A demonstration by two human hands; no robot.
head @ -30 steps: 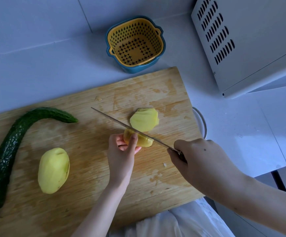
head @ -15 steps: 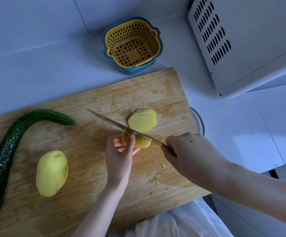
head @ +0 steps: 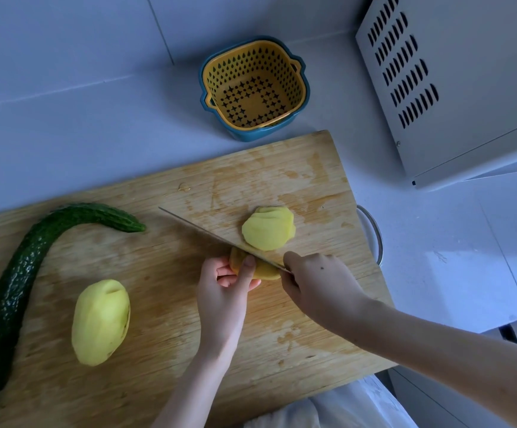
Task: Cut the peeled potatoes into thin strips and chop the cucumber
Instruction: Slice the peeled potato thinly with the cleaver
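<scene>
Bamboo board (head: 173,304) on the desk (head: 65,134) carries a cucumber (head: 19,288) at nine o'clock and a whole peeled potato (head: 100,322) at seven. Its grip clenched on the knife (head: 207,233), the right hand (head: 319,285) lays it ten-to-four across the potato stub (head: 264,271), pinched mid-board in the grip of the nearer left hand (head: 223,291); cut slices (head: 268,230) lie just beyond at twelve.

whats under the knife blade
The knife rests across the uncut potato piece, which the left hand holds. A stack of slices lies beyond it. The right hand covers the handle; how deep the edge sits cannot be seen.
</scene>
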